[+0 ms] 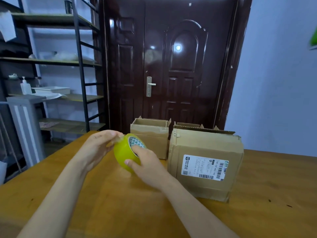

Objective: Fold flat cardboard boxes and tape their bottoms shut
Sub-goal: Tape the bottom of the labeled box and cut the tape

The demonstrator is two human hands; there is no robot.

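Head view shows the right hand (145, 162) gripping a roll of yellow-green tape (127, 152) above the wooden surface (274, 194), thumb on the outer band and fingers (137, 149) hooked into the core, while the left hand (99, 146) pinches what looks like the loose end of the tape at the top of the roll between thumb and fingertips. The step in hand appears to be freeing the tape end. To do it well, the right hand should hold the roll steady and let it turn only as the left hand draws the strip away evenly, keeping it flat so it does not fold onto itself or tear into a narrow sliver. Just right of the right hand's fingers stands a large cardboard box (205, 162) with a shipping label (205, 167) on its near face; beyond the fingers, close behind the roll, a smaller cardboard box (149, 138) stands with its flaps up. Both boxes are clear of the hands, so the strip must be carried over to whichever seam needs closing.
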